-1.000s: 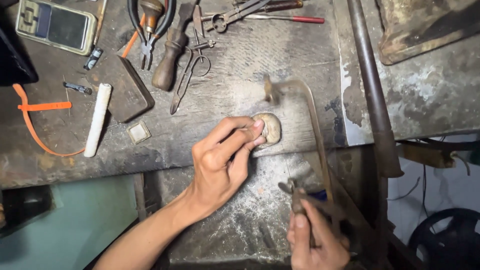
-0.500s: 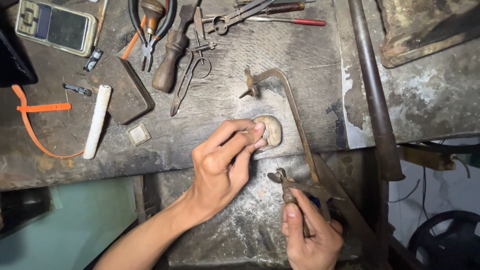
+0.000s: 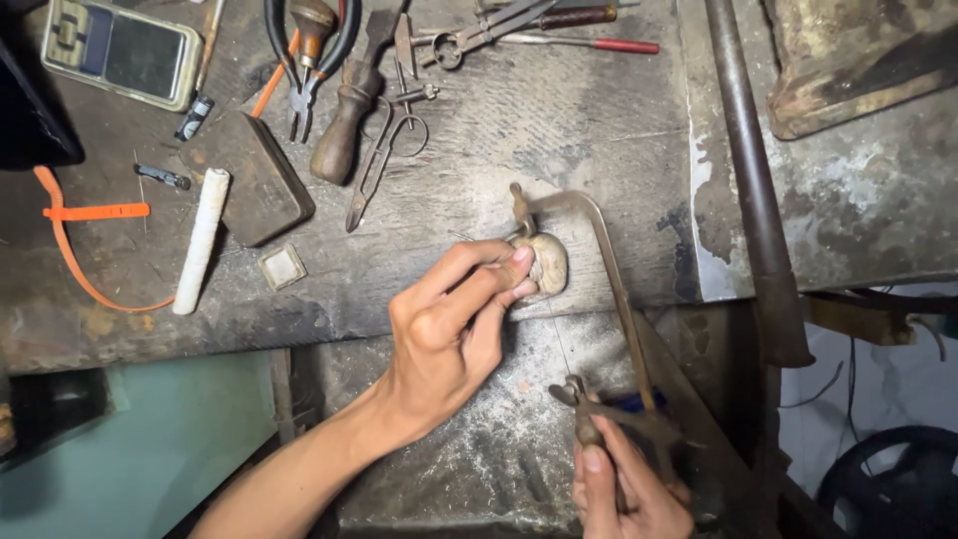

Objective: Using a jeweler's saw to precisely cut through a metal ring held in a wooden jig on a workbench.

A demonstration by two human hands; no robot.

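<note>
My left hand (image 3: 454,319) pinches a small rounded pale workpiece (image 3: 546,263) against the front edge of the worn wooden bench (image 3: 559,130), fingertips pressed on its left side. My right hand (image 3: 624,489), low in the view, grips the handle of a metal jeweller's saw frame (image 3: 611,269). The frame arches up from the handle and over the workpiece, its upper clamp just above the piece. The thin blade is hard to make out.
Pliers (image 3: 309,50), a wooden-handled tool (image 3: 344,125), scissors-like tongs (image 3: 384,150) and a red-handled tool (image 3: 589,40) lie at the back. A small scale (image 3: 125,60), dark block (image 3: 249,175), white stick (image 3: 200,240) and orange strap (image 3: 85,225) sit left. A rusty pipe (image 3: 748,170) runs right.
The saw frame has gone up and then come back down across the workpiece while my right hand shifted with it. My left hand has stayed pressed on the piece.
</note>
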